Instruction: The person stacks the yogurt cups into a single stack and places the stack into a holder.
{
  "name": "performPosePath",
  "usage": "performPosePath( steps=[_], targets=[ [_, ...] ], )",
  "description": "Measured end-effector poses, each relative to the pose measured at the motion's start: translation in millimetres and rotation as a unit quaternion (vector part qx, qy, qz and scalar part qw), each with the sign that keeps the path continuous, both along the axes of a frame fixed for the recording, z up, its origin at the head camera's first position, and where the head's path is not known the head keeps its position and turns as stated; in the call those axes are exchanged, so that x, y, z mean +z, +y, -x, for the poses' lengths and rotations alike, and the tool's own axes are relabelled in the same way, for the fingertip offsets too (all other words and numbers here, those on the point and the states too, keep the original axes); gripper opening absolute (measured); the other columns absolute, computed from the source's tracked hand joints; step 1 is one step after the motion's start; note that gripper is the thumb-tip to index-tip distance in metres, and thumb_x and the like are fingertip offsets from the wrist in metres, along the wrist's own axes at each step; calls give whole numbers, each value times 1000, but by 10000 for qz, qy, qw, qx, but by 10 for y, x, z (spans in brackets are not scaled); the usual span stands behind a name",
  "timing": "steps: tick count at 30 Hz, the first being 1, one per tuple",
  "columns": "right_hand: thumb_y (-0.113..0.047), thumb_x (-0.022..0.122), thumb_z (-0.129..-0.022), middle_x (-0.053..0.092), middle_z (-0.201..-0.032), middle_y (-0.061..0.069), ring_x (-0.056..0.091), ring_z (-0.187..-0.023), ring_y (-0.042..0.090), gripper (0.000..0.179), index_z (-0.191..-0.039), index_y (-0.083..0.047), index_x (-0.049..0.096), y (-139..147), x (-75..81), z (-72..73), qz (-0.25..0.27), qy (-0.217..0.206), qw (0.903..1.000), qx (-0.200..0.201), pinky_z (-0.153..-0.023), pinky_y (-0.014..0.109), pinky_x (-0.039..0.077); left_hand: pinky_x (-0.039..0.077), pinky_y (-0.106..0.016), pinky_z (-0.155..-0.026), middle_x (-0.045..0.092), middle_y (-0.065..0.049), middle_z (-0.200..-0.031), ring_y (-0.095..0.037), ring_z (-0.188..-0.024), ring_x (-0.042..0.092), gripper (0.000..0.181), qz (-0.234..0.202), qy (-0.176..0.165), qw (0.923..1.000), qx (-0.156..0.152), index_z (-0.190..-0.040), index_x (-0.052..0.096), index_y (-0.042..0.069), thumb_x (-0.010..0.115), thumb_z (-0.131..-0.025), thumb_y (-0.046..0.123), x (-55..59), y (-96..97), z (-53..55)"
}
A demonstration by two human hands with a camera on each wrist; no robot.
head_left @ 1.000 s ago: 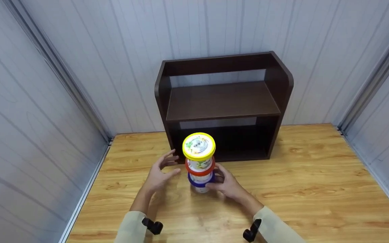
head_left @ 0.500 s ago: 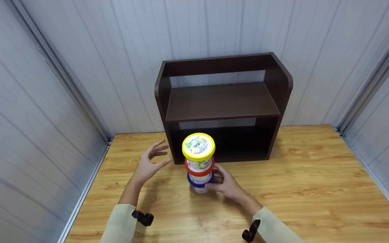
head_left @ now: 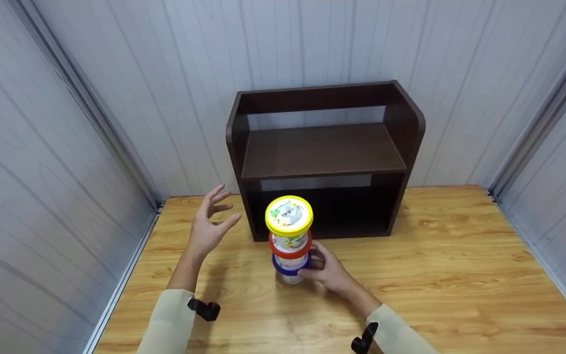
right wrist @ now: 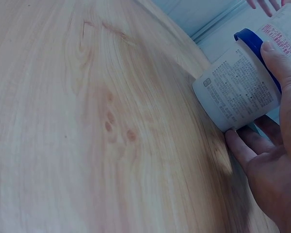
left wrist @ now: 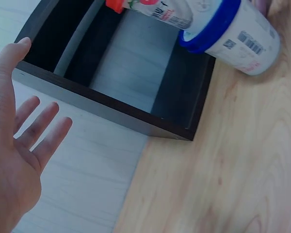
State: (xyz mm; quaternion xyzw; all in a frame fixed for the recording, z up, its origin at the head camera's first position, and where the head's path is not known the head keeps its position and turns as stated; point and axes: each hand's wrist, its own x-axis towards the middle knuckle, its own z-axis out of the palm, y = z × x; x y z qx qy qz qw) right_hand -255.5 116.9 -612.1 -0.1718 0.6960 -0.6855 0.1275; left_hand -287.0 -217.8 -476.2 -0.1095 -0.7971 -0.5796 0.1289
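Observation:
Three round lidded tubs stand stacked on the wooden table. The yellow-lidded tub (head_left: 289,216) is on top, the red-lidded tub (head_left: 290,254) in the middle, and the blue-lidded tub (head_left: 288,271) at the bottom. My right hand (head_left: 331,271) holds the bottom tub from its right side. In the right wrist view, the thumb lies at the blue lid's rim and the fingers curve round the white wall of the blue-lidded tub (right wrist: 235,82). Left of the stack, my left hand (head_left: 207,231) is raised with fingers spread, apart from the tubs and holding nothing.
A dark brown two-tier shelf (head_left: 325,150) stands behind the stack, against the pale panelled back wall (head_left: 165,73). Its lower compartment opens just behind the tubs. The wooden table (head_left: 440,275) reaches to panelled walls at both sides.
My left hand has moved away from the stack, to the left and up. The right hand has stayed at the bottom tub, and the tubs have kept their place.

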Motion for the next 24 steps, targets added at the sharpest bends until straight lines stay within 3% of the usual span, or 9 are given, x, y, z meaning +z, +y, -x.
performPosePath(
  steps=[13, 24],
  targets=[
    [-10, 86, -100, 53, -162, 35, 58, -152, 53, 84, -169, 1, 38, 3, -7, -13, 15, 68, 10000, -8, -127, 57, 52, 54, -74, -118, 54, -19, -172, -43, -157, 55, 85, -11, 427, 9991, 1, -173, 42, 14, 85, -100, 6, 364, 44, 66],
    [-10, 87, -99, 54, -160, 34, 59, -151, 52, 83, -167, 1, 40, 0, 17, -9, 14, 116, 9999, -27, -127, 58, 52, 53, -73, -119, 49, -15, -177, -43, -162, 51, 89, 111, 797, 9968, 15, -174, 40, 17, 87, -99, 10, 579, 116, 137]
  ],
)
